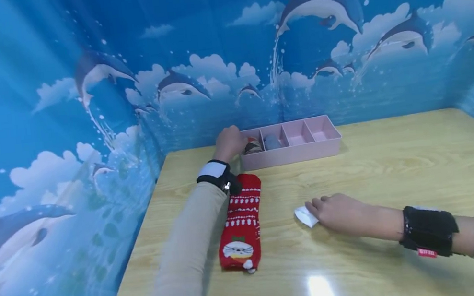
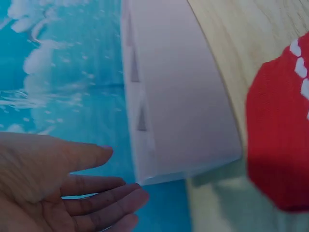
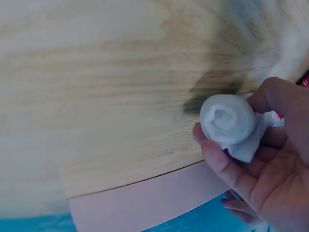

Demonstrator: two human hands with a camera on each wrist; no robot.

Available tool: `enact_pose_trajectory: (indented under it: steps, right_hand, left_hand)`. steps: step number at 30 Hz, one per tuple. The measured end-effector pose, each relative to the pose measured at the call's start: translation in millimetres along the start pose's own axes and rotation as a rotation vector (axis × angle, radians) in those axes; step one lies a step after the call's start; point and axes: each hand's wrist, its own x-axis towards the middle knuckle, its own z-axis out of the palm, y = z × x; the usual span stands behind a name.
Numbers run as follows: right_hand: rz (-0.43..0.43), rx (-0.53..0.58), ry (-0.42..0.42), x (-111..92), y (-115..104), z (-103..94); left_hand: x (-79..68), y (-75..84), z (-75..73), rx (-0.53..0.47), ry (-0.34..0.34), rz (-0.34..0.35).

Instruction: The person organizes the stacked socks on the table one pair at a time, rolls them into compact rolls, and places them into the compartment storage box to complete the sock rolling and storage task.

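My left hand (image 1: 229,143) is at the left end of a pink compartment box (image 1: 296,154). In the left wrist view its fingers extend loosely beside the box's corner, holding nothing; whether they touch the box I cannot tell. A rolled white sock (image 3: 227,121), its end hanging loose, is pinched between the thumb and fingers of my right hand (image 1: 340,213), low over the table. Between the hands lies a flat red sock (image 1: 244,215) with white patterns and an animal face. The box's leftmost compartment contains a patterned roll (image 1: 253,145); the one beside it contains a grey-blue roll (image 1: 271,142).
The wooden table (image 1: 395,165) carries the box near its back edge, with two bare compartments on the box's right side. A blue dolphin-print curtain (image 1: 222,91) stands behind the table and along its left.
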Motion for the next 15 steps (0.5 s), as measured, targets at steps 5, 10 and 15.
enact_pose_trajectory:
  steps: [5, 10, 15]
  right_hand:
    - [-0.027, -0.095, -0.018, 8, 9, -9.3]
    - [0.218, 0.231, 0.048, 37, 57, -36.0]
    - [0.587, 0.609, -0.002, 75, 127, -52.8]
  left_hand:
    - [11.6, -3.1, 22.4, 0.001, 0.054, -0.037]
    - [12.9, -4.7, 31.0, -0.051, 0.157, -0.092]
    - [12.1, -1.2, 33.9, -0.053, 0.186, -0.06]
